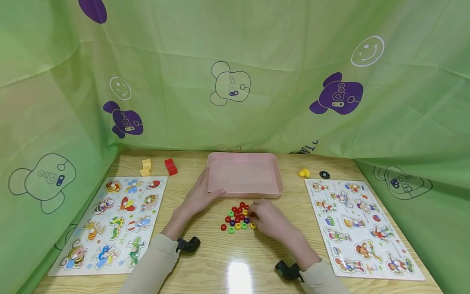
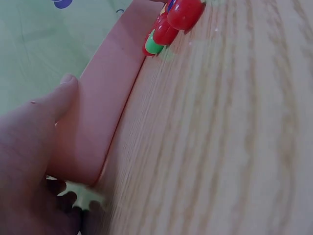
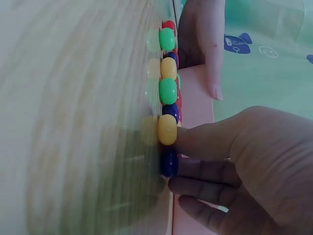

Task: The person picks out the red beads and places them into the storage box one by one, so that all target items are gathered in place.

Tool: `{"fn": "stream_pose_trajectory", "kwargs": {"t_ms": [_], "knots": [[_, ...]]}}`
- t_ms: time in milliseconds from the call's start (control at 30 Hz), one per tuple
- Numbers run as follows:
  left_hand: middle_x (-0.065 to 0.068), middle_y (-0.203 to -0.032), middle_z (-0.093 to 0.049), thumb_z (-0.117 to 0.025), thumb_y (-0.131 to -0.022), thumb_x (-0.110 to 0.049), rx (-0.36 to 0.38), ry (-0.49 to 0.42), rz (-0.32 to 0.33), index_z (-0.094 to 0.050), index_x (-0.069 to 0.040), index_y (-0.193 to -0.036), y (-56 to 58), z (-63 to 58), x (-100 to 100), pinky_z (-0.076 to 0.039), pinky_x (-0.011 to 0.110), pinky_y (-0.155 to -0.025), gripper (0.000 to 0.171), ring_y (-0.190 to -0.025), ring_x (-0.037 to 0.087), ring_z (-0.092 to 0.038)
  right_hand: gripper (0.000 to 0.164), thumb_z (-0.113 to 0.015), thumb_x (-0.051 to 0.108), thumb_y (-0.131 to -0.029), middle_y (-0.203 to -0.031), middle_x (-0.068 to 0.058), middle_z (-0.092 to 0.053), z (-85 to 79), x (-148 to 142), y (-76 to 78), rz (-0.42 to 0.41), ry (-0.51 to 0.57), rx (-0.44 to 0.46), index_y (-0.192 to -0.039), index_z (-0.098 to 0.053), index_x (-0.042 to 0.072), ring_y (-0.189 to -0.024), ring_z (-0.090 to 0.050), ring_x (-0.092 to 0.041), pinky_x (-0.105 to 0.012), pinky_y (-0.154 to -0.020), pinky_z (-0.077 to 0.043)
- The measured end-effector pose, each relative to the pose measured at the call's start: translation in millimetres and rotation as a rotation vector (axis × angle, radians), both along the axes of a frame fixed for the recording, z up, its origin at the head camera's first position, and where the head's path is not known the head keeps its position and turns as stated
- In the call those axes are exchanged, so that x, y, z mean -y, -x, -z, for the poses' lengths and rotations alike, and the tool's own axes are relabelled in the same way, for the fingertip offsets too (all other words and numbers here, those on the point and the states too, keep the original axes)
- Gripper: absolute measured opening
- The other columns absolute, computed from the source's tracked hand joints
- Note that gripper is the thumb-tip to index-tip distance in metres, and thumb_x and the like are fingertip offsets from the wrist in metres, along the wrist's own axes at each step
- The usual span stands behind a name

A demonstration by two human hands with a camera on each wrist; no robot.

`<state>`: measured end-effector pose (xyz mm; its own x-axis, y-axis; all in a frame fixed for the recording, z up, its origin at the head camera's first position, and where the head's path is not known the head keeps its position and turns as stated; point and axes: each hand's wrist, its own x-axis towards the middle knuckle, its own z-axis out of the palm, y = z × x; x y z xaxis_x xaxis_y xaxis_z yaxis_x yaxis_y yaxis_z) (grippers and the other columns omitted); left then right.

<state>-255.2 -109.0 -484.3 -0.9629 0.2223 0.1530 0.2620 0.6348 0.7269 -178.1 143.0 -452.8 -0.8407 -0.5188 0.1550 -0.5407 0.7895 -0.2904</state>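
My left hand (image 1: 199, 196) grips the front left corner of a pink tray (image 1: 245, 195), its thumb over the front rim and its fingers along the left side. A loose group of red, green, yellow and dark blue ring-shaped beads (image 1: 237, 219) lies on the table in front of the tray. At the right edge of that group is my right hand (image 1: 269, 218). In the right wrist view, a dark blue bead (image 3: 169, 163) sits between its thumb and fingertips, low at the table, and a yellow bead (image 3: 167, 129) lies beside the thumb.
An insect puzzle board (image 1: 126, 228) lies on the left and a sports figure board (image 1: 361, 228) on the right. Yellow (image 1: 146, 168) and red blocks (image 1: 170, 166) lie back left. A yellow piece (image 1: 304, 172) and a black disc (image 1: 324, 174) lie back right. Green cloth (image 1: 235, 122) encloses the table.
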Motion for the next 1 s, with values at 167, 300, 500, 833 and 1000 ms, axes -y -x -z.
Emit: {"fn": "stream_pose_trajectory", "kwargs": {"t_ms": [167,300,500,833,1000], "knots": [[0.007,-0.157,-0.01,-0.068,-0.079,-0.048,-0.019,-0.106,0.043,0.01,-0.041,-0.145,0.0,-2.4,0.8,-0.03,0.054,-0.106,0.102,-0.141,0.026,-0.022,0.009,-0.068,0.011,-0.079,-0.077,0.01,-0.056,-4.0,4.8,2.6,0.013,0.004,0.04,-0.084,-0.07,0.018,-0.073,-0.047,-0.005,-0.02,-0.065,-0.043],[0.008,-0.157,-0.011,-0.069,-0.078,-0.046,-0.018,-0.134,0.039,0.008,-0.04,-0.145,0.2,-2.4,0.8,-0.03,0.055,-0.106,0.103,-0.14,0.028,-0.023,0.01,-0.068,0.011,-0.077,-0.08,0.009,-0.057,-11.0,4.9,7.8,0.027,0.041,0.035,-0.086,-0.07,0.016,-0.073,-0.048,-0.006,-0.019,-0.065,-0.043],[0.007,-0.157,-0.01,-0.07,-0.078,-0.046,-0.004,-0.141,0.034,0.008,-0.037,-0.146,-0.1,0.6,-2.1,-0.029,0.054,-0.107,0.104,-0.141,0.028,-0.021,0.012,-0.07,0.008,-0.077,-0.081,0.003,-0.06,-28.0,2.6,29.2,0.059,0.148,-0.037,-0.089,-0.071,0.01,-0.075,-0.053,-0.01,-0.022,-0.065,-0.046],[0.005,-0.158,-0.006,-0.068,-0.077,-0.05,0.003,-0.115,0.002,0.005,-0.025,-0.15,-0.3,4.0,-0.4,-0.028,0.056,-0.107,0.106,-0.142,0.028,-0.018,0.015,-0.071,0.009,-0.077,-0.085,-0.003,-0.064,-16.7,6.5,96.5,0.213,0.182,-0.036,-0.091,-0.071,0.006,-0.079,-0.055,-0.017,-0.03,-0.07,-0.047],[0.005,-0.158,-0.006,-0.068,-0.077,-0.051,0.002,-0.118,0.009,0.006,-0.025,-0.149,0.4,5.7,-1.2,-0.027,0.053,-0.109,0.106,-0.142,0.027,-0.018,0.012,-0.065,0.007,-0.078,-0.086,-0.003,-0.067,-5.1,10.1,115.3,0.273,0.18,-0.02,-0.088,-0.071,0.007,-0.081,-0.06,-0.018,-0.033,-0.074,-0.05]]}}
